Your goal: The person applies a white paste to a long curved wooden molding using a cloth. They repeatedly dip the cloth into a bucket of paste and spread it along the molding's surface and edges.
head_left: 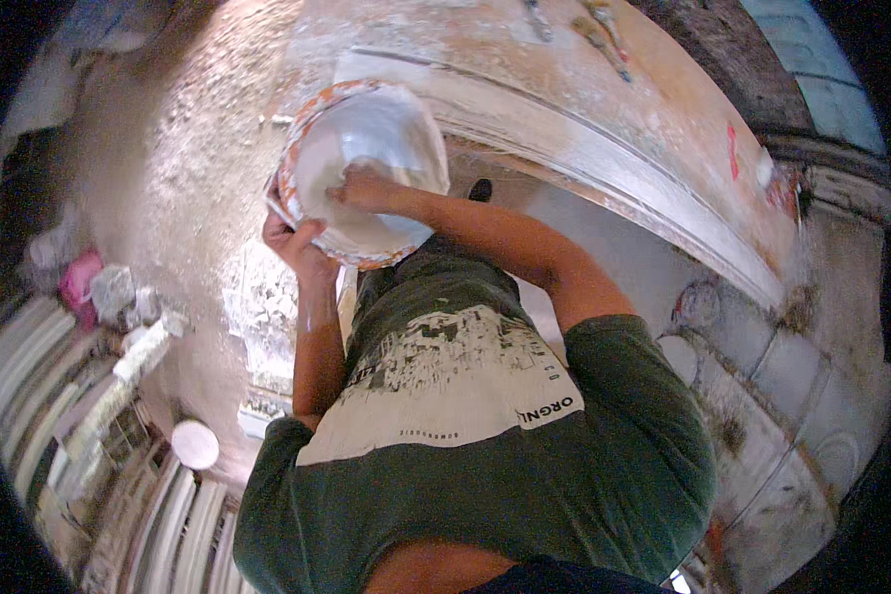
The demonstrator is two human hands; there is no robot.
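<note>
A round orange basin (406,124), its rim thickly caked with white, is held tilted in front of my body. Its inside is coated with smooth, pale, wet-looking material like plaster. My left hand (302,246) grips the basin's near left rim, thumb over the edge and fingers round the outside. Beside those fingers a thin white strip (279,206) shows along the rim; I cannot tell whether it is separate. My right hand (364,188) reaches into the basin with its fingers curled against the pale material. Whatever they may hold is hidden.
Beyond the basin runs a stained workbench (564,94) with a long white ledge (604,163). Brushes (604,35) and a red tool (733,150) lie on it. Long white strips (163,530) are stacked lower left, near a round white disc (195,445) and a pink item (81,285).
</note>
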